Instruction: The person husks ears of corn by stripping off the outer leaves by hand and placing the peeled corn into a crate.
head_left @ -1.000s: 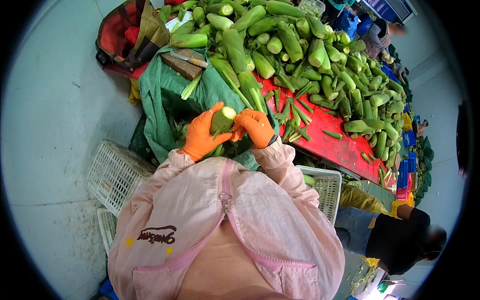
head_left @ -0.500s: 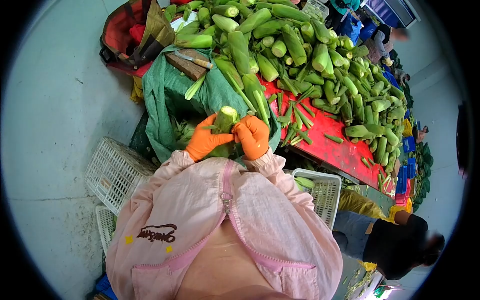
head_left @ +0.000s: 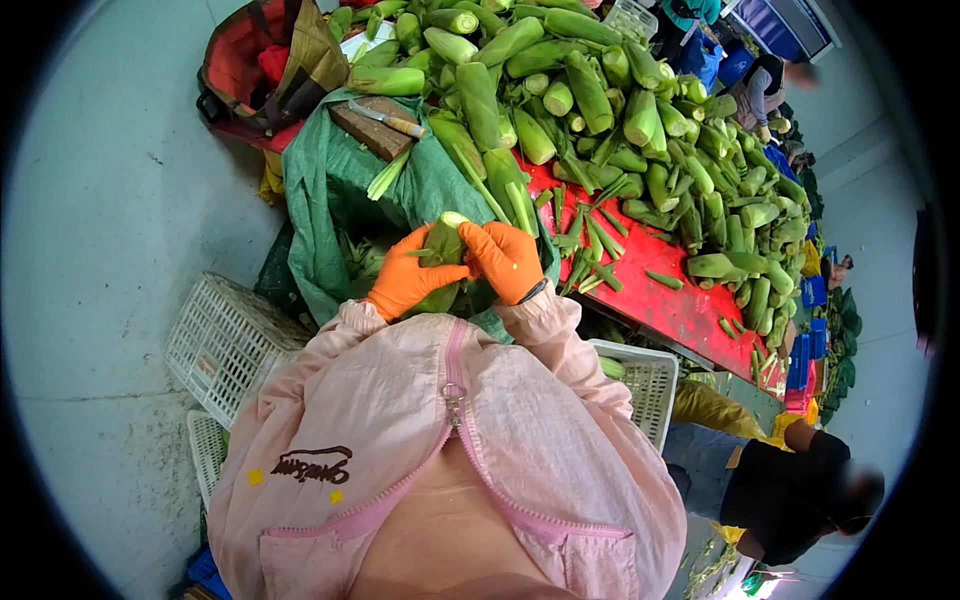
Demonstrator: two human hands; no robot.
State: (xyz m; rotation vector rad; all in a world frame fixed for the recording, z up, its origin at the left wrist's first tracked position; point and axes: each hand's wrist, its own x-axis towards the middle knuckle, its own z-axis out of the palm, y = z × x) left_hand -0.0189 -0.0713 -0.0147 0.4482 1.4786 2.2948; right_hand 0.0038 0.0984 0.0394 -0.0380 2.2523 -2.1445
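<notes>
An ear of corn [head_left: 440, 246] in green husk is held close to my chest, its pale cut end up. My left hand [head_left: 408, 278], in an orange glove, is wrapped round its left side. Orange-gloved too, my right hand [head_left: 505, 262] pinches at the husk on the ear's right side, below the cut end. The fingertips hide part of the husk. Beneath both hands hangs a green woven sack [head_left: 315, 215], with husk leaves inside. Beyond it, a knife [head_left: 388, 118] with a wooden handle lies on a wooden block [head_left: 372, 132].
A big heap of unhusked corn [head_left: 600, 90] covers much of the red table [head_left: 660, 300], with cut stalk pieces near its edge. White crates [head_left: 235, 345] stand at my left, another crate [head_left: 650, 390] at my right. A bag [head_left: 250, 70] sits far left. Other people [head_left: 790, 490] are on the right.
My right hand has shifted slightly up and left, over the ear's upper right side. The ear tilts a little, and less of its cut face shows. My left hand keeps its hold.
</notes>
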